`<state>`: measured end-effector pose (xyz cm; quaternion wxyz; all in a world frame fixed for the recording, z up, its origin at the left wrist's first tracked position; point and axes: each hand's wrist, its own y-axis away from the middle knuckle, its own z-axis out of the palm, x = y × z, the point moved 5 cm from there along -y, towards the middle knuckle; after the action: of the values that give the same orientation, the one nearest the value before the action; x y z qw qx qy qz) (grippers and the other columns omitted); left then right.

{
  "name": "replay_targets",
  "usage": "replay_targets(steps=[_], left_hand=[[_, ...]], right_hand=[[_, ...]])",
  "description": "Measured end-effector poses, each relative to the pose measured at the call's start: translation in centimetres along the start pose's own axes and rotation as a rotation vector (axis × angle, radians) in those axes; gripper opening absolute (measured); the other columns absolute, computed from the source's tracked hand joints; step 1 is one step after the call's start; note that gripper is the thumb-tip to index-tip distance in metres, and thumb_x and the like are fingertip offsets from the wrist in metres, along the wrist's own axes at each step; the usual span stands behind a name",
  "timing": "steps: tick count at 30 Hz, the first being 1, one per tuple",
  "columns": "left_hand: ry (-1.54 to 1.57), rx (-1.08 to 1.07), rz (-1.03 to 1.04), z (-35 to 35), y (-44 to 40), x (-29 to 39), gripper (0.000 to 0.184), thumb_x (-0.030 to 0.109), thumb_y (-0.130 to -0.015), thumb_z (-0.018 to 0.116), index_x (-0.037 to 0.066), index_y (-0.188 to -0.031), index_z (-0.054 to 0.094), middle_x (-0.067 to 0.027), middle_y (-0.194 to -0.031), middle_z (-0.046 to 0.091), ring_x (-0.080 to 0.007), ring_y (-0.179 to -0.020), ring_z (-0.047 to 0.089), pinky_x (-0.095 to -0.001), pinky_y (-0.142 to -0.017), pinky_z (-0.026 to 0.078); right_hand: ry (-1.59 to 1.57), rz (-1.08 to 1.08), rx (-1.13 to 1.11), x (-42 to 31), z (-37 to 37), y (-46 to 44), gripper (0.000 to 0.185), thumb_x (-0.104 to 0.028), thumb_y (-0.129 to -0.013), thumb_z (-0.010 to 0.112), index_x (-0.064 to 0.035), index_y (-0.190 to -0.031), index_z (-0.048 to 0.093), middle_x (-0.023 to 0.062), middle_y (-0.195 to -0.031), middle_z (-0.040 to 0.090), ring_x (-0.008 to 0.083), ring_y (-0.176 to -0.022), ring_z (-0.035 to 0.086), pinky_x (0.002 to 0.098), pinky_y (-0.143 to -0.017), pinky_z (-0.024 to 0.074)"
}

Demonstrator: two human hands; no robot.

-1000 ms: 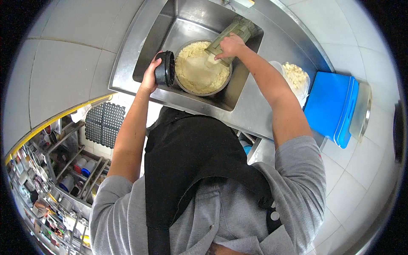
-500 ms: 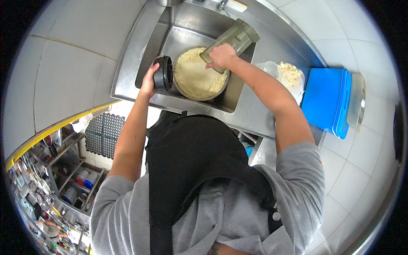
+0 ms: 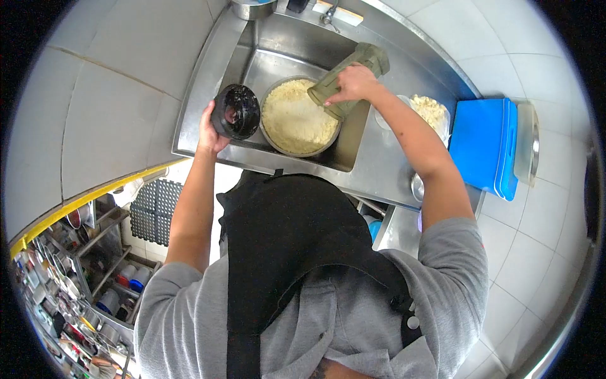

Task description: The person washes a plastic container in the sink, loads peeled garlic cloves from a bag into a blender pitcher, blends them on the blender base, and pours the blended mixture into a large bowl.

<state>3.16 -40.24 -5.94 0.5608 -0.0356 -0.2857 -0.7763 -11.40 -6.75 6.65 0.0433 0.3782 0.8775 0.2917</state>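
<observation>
My left hand (image 3: 213, 131) grips a black cup-shaped piece (image 3: 236, 112) from its left side. Its hollow inside faces up and toward me, with pale residue on it. My right hand (image 3: 355, 83) has its fingers around a cloudy green-tinted blender jar (image 3: 372, 61). The jar lies tilted, its lower left end above the right part of a round metal pot (image 3: 267, 134). Pale yellow, crumbly mash (image 3: 297, 120) fills much of the pot, with a smoother, wetter patch in the middle. The pot stands inside the steel sink (image 3: 268, 57).
Right of the sink, a clear container (image 3: 447, 123) holds pale yellow chunks (image 3: 429, 111). Beside it sits a blue box (image 3: 483, 148). A faucet (image 3: 328, 16) is at the back, and a metal vessel (image 3: 254, 9) at the back left corner. Crowded shelves (image 3: 104, 265) stand lower left.
The black piece has turned from sideways to opening upward and moved slightly left, away from the pot. The blender jar has shifted a little right, still tilted over the pot.
</observation>
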Motion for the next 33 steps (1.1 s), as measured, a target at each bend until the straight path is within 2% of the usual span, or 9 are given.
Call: replay_targets(steps=[4, 12, 15, 17, 19, 21, 24, 27, 33], left_hand=[[0.031, -0.219, 0.011, -3.8, 2.1, 1.9, 0.073, 0.062, -0.093, 0.060, 0.006, -0.138, 0.056, -0.0153, -0.132, 0.063, -0.0308, -0.123, 0.058, -0.0515, -0.108, 0.045], [-0.206, 0.204, 0.136, -9.2, 8.1, 6.0, 0.057, 0.025, -0.091, 0.068, -0.003, -0.137, 0.052, -0.0187, -0.131, 0.062, -0.0358, -0.120, 0.062, -0.0505, -0.105, 0.050], [-0.355, 0.125, 0.313, -4.7, 9.6, 7.3, 0.050, 0.018, -0.093, 0.062, -0.002, -0.138, 0.053, -0.0174, -0.132, 0.061, -0.0317, -0.122, 0.061, -0.0485, -0.106, 0.049], [-0.638, 0.516, 0.400, -8.3, 10.7, 8.1, 0.043, 0.010, -0.095, 0.056, -0.003, -0.136, 0.055, -0.0150, -0.130, 0.063, -0.0269, -0.120, 0.061, -0.0415, -0.107, 0.047], [-0.721, 0.533, 0.548, -12.1, 9.8, 7.8, 0.040, 0.009, -0.096, 0.055, -0.002, -0.134, 0.057, -0.0134, -0.127, 0.065, -0.0248, -0.117, 0.062, -0.0388, -0.105, 0.047], [-1.014, 0.702, 0.726, -11.4, 10.5, 8.1, 0.034, 0.011, -0.097, 0.054, 0.000, -0.129, 0.063, -0.0107, -0.119, 0.070, -0.0223, -0.109, 0.064, -0.0357, -0.100, 0.049], [-1.442, 0.975, 0.670, -10.0, 10.9, 7.7, 0.032, 0.015, -0.099, 0.055, -0.003, -0.122, 0.066, -0.0238, -0.117, 0.069, -0.0332, -0.110, 0.067, -0.0387, -0.096, 0.051], [-1.547, 1.080, 0.720, -7.6, 11.2, 7.9, 0.033, 0.015, -0.096, 0.055, -0.004, -0.121, 0.065, -0.0248, -0.114, 0.068, -0.0415, -0.105, 0.064, -0.0458, -0.095, 0.051], [-1.928, 0.894, 0.948, 4.0, 7.4, 6.6, 0.035, 0.013, -0.091, 0.060, 0.000, -0.123, 0.063, -0.0217, -0.117, 0.065, -0.0425, -0.110, 0.058, -0.0505, -0.099, 0.043]], right_hand=[[-0.121, 0.019, 0.154, 4.5, -1.3, 1.5, 0.078, -0.081, -0.073, 0.064, -0.0036, -0.077, 0.077, 0.0153, -0.071, 0.069, 0.0358, -0.071, 0.067, 0.0432, -0.070, 0.0538], [-1.165, 0.273, 0.473, 13.3, 0.9, 4.1, 0.053, -0.053, -0.084, 0.073, -0.0018, -0.072, 0.067, -0.0012, -0.061, 0.048, 0.0121, -0.061, 0.046, 0.0317, -0.058, 0.0368], [-1.284, 0.226, 0.480, 12.6, 1.5, 4.1, 0.051, -0.052, -0.086, 0.072, -0.0035, -0.073, 0.067, -0.0022, -0.065, 0.051, 0.0108, -0.064, 0.045, 0.0295, -0.060, 0.0358], [-1.293, 0.211, 0.505, 12.0, 2.3, 4.4, 0.048, -0.050, -0.087, 0.071, -0.0039, -0.074, 0.067, -0.0025, -0.066, 0.051, 0.0105, -0.066, 0.045, 0.0290, -0.061, 0.0354], [-1.301, 0.196, 0.526, 11.1, 3.2, 4.6, 0.046, -0.048, -0.088, 0.071, -0.0042, -0.074, 0.067, -0.0028, -0.067, 0.051, 0.0101, -0.067, 0.045, 0.0286, -0.062, 0.0351], [-1.424, 0.239, 0.670, 10.2, 4.4, 4.8, 0.040, -0.043, -0.089, 0.072, -0.0058, -0.075, 0.066, -0.0040, -0.068, 0.050, 0.0103, -0.066, 0.044, 0.0285, -0.062, 0.0342], [-1.587, 0.283, 0.683, 10.4, 7.6, 3.0, 0.038, -0.041, -0.090, 0.072, -0.0062, -0.078, 0.068, -0.0048, -0.070, 0.051, 0.0110, -0.065, 0.043, 0.0282, -0.063, 0.0350], [-1.752, 0.393, 0.678, 9.7, 8.5, 2.2, 0.040, -0.045, -0.089, 0.074, -0.0056, -0.080, 0.069, -0.0049, -0.071, 0.054, 0.0104, -0.065, 0.042, 0.0278, -0.063, 0.0349], [-1.829, 0.663, 0.713, 6.8, 7.6, 2.1, 0.050, -0.051, -0.083, 0.079, -0.0016, -0.083, 0.072, -0.0026, -0.069, 0.056, 0.0111, -0.062, 0.044, 0.0290, -0.061, 0.0368]])
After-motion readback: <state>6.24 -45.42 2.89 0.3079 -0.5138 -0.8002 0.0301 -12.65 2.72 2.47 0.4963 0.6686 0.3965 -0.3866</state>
